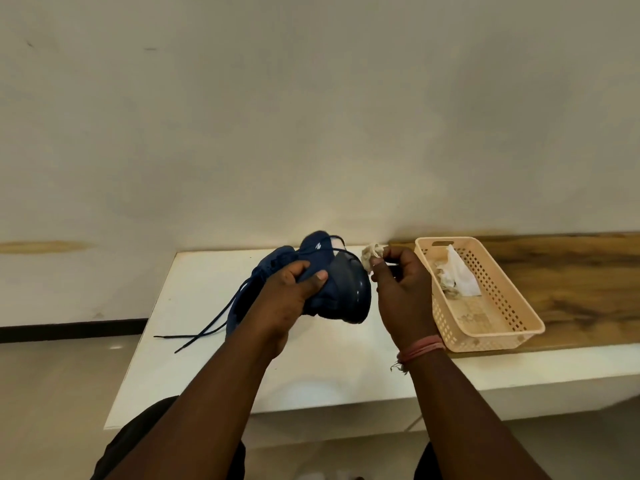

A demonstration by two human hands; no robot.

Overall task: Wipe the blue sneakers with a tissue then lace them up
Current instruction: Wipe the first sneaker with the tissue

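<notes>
While the left hand point(294, 292) curls its fingers and thumb round the blue sneaker point(332, 285), lifting it above the white table point(194, 289) with the glossy heel end turned toward the other hand, the right hand point(401, 292) pinches a crumpled tissue point(371, 254) between fingertips, just beside that heel and perhaps touching it; the laces point(214, 320) hang loose and trail onto the table, so wiping looks to be the step in hand. To do it well, I would keep the left grip firm, press the wad flat against the curved heel and rotate the shoe to reach each panel; a fresh tissue lies in the peach basket point(519, 320) near the right wrist, should this wad be soiled.
</notes>
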